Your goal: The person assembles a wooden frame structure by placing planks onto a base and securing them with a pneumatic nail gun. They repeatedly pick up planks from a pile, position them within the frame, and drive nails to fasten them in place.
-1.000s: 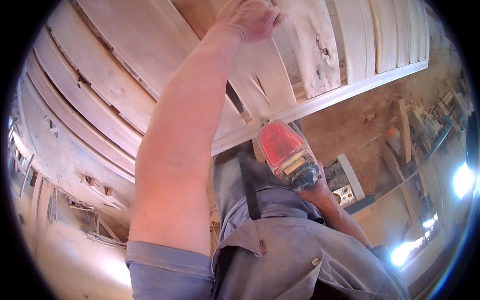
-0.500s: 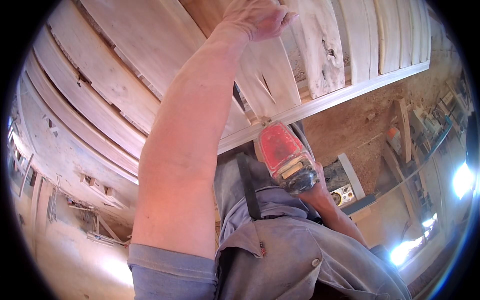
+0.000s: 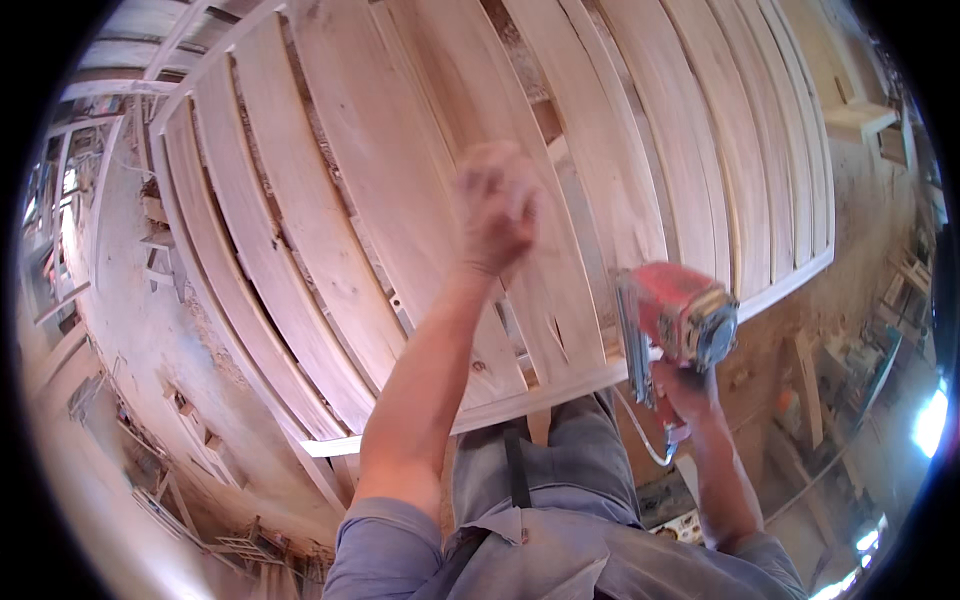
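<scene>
My right hand [image 3: 690,390] grips a red nail gun [image 3: 672,300] by its handle, with a thin air hose [image 3: 648,440] running from the handle's lower end. The gun is held above the near edge of a large panel of pale wooden slats [image 3: 390,160], toward the right. Over the middle slats hovers my left hand [image 3: 500,215], its fingers smeared by motion, so I cannot tell whether they hold anything. A pale rail [image 3: 480,412] runs along the near ends of the slats, with gaps between several of them.
My legs [image 3: 545,450] stand close against the near rail. Wood pieces and machinery [image 3: 840,370] lie on the right. Offcut blocks [image 3: 190,420] are on the dusty floor at left, and a small wooden stand [image 3: 860,120] is at the far right.
The nail gun has come away from the near rail, moving right and turning sideways. My left hand has shifted over the slats and blurred. The view now takes in more of the panel.
</scene>
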A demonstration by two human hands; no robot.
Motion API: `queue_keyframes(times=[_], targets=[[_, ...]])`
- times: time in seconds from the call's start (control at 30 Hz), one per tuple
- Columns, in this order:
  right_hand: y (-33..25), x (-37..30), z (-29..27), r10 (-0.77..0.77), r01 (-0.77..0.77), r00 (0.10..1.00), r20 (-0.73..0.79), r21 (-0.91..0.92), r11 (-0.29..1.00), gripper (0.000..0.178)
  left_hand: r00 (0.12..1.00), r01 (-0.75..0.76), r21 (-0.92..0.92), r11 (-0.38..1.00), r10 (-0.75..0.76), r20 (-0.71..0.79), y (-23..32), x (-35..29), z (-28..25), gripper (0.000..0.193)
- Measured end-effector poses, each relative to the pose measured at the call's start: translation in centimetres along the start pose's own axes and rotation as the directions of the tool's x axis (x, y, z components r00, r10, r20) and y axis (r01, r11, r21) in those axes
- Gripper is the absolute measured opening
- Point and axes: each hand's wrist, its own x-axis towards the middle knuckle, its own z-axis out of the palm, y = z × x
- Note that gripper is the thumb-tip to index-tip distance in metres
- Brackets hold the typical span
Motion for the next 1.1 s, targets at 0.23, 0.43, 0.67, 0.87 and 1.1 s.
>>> queue_keyframes(times=[0.23, 0.43, 0.67, 0.87, 1.1], targets=[[-17.5, 8.2, 1.1, -0.176, 0.176, 0.983, 0.056, 0.005, 0.984, 0.028, 0.898, 0.43, 0.532, 0.729, -0.403, -0.174, -12.7, 1.9, -5.4, 0.061], [-23.7, 10.7, 6.4, -0.299, 0.302, 0.945, 0.135, -0.003, 0.953, 0.029, 0.885, 0.428, 0.535, 0.728, -0.456, -0.088, -11.6, 2.9, -6.3, 0.067], [-23.7, 11.0, 8.7, -0.525, 0.523, 0.846, 0.092, 0.038, 0.851, 0.032, 0.82, 0.492, 0.513, 0.703, -0.572, -0.003, -11.6, 2.9, -6.3, 0.071], [-24.4, 9.7, 8.3, -0.449, 0.466, 0.885, 0.124, -0.226, 0.856, 0.031, 0.827, 0.491, 0.535, 0.688, -0.561, -0.037, -11.7, 2.6, -6.0, 0.066], [-22.7, 9.3, 4.0, -0.089, 0.104, 0.993, 0.076, -0.23, 0.968, 0.016, 0.8, 0.507, 0.571, 0.645, -0.599, -0.034, -11.8, 2.9, -6.2, 0.064]])
